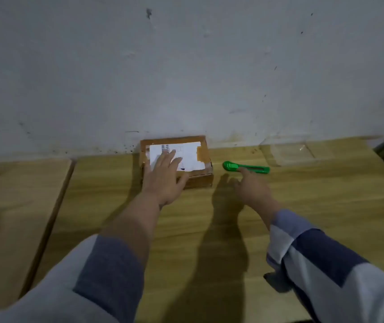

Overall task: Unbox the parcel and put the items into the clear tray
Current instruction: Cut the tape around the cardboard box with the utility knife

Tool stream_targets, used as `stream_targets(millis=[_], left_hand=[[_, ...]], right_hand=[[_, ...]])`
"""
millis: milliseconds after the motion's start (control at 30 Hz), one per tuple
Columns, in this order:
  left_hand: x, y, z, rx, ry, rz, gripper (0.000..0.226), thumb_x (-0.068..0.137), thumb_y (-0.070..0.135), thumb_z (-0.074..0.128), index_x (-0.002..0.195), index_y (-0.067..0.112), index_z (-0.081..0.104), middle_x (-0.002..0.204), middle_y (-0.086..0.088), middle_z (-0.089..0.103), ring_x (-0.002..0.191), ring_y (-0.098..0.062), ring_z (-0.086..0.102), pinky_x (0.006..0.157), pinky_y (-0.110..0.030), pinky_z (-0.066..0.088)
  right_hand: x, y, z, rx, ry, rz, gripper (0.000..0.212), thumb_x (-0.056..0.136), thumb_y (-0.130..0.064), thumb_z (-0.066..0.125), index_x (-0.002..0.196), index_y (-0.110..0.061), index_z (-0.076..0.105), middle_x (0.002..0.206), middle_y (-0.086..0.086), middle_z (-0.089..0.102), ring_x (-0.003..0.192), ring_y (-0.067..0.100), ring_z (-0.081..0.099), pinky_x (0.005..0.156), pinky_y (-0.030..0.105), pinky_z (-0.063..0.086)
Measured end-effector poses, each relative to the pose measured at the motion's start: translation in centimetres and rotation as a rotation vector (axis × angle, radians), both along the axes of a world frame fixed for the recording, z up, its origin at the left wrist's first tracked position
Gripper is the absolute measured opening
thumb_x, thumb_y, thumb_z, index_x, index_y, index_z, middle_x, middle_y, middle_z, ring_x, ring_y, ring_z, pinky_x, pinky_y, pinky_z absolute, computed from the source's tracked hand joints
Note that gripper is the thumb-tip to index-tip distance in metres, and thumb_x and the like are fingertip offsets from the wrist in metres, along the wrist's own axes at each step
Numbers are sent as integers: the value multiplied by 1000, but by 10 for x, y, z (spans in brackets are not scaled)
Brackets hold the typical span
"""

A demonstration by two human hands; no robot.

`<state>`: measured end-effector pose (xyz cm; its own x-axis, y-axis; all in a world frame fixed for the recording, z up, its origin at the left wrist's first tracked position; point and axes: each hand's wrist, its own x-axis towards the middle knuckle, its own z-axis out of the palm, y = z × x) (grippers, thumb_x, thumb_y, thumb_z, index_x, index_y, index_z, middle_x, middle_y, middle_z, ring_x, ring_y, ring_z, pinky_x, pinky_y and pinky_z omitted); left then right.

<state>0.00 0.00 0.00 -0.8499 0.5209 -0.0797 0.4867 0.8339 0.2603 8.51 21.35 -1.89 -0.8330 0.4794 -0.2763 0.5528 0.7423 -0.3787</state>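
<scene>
From the head view the task has barely begun: the parcel [176,161] sits taped shut against the wall, the left hand [164,177] pressing flat on it with straight fingers. The right hand [251,186], fingers loosely extended, seems to touch the green cutter [247,167] without gripping; the clear tray [291,153] waits empty beyond it.

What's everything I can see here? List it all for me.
Parcel: one, brown cardboard with white label, on the table against the wall.
Cutter: one, green, lying right of the parcel.
Clear tray: one, transparent, by the wall right of the cutter.
Table: one, light wood.
Wall: one, grey-white, marked.
Left hand: one, fingers flat on the parcel's top.
Right hand: one, reaching to the cutter, fingertip at it.
Sleeves: two, grey and blue.
</scene>
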Motion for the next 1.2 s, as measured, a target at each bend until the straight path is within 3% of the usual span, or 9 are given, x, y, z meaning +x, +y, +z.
stream_targets(millis=[200, 367, 467, 633, 733, 867, 933, 1067, 1200], left_hand=[[-39, 12, -26, -65, 72, -30, 65, 96, 59, 18, 152, 30, 7, 162, 4, -3, 148, -16, -11, 117, -56, -5], [-41, 16, -38, -139, 99, -39, 67, 94, 62, 12, 152, 31, -2, 161, 4, -12, 147, -18, -15, 116, -58, -7], [-41, 17, -37, -147, 100, -45, 67, 94, 62, 13, 152, 31, -3, 160, 4, -14, 147, -18, -16, 115, -58, -9], [-31, 17, -36, -160, 79, -30, 69, 94, 63, 12, 152, 31, -5, 160, 3, -16, 146, -19, -18, 112, -56, -14], [-20, 19, -34, -160, 70, -27, 69, 94, 63, 12, 152, 31, -5, 160, 4, -17, 146, -18, -19, 111, -54, -17], [-1, 18, -33, -158, 57, -24, 69, 94, 62, 13, 152, 30, -6, 159, 5, -18, 146, -17, -19, 110, -55, -17], [11, 18, -33, -159, 50, -25, 69, 94, 62, 14, 152, 30, -6, 159, 5, -18, 146, -17, -19, 111, -56, -16], [30, 17, -32, -151, 49, -17, 68, 95, 61, 15, 152, 30, -6, 159, 5, -17, 146, -17, -20, 113, -56, -13], [41, 15, -30, -149, 42, -3, 68, 95, 61, 15, 152, 29, -5, 159, 5, -17, 146, -17, -19, 111, -55, -16]], right_hand=[[-31, 19, -24, 143, -94, -95, 52, 98, -41, 27, 147, -24, 21, 144, 23, 34, 130, 42, 35, 103, 49, 35], [-42, 15, -29, 200, -92, -147, 39, 99, -40, 26, 124, -15, 43, 131, 23, 40, 121, 41, 38, 98, 51, 37], [-40, 10, -30, 198, -26, -180, 27, 95, -22, 40, 118, -10, 47, 122, 20, 45, 112, 39, 44, 92, 47, 40], [-31, 8, -25, -184, 121, -337, 41, 84, -4, 57, 122, -7, 42, 124, 21, 52, 110, 38, 54, 85, 43, 48], [-18, 10, -17, -314, 129, -311, 50, 88, -1, 53, 136, -6, 39, 128, 21, 54, 113, 37, 55, 89, 43, 48], [5, 9, -4, -658, 210, -395, 48, 94, -4, 46, 140, -14, 34, 101, 12, 63, 73, 23, 60, 65, 38, 53], [15, 8, 4, -888, 242, -439, 46, 95, -5, 45, 138, -16, 35, 91, 8, 60, 67, 18, 53, 59, 32, 48], [30, 9, 22, -1195, 195, -324, 76, 87, 13, 49, 144, -28, 22, 99, 9, 49, 80, 20, 48, 74, 37, 47], [42, 10, 36, -1221, 149, -182, 84, 83, 21, 46, 142, -34, 21, 103, 8, 42, 85, 23, 48, 87, 43, 49]])
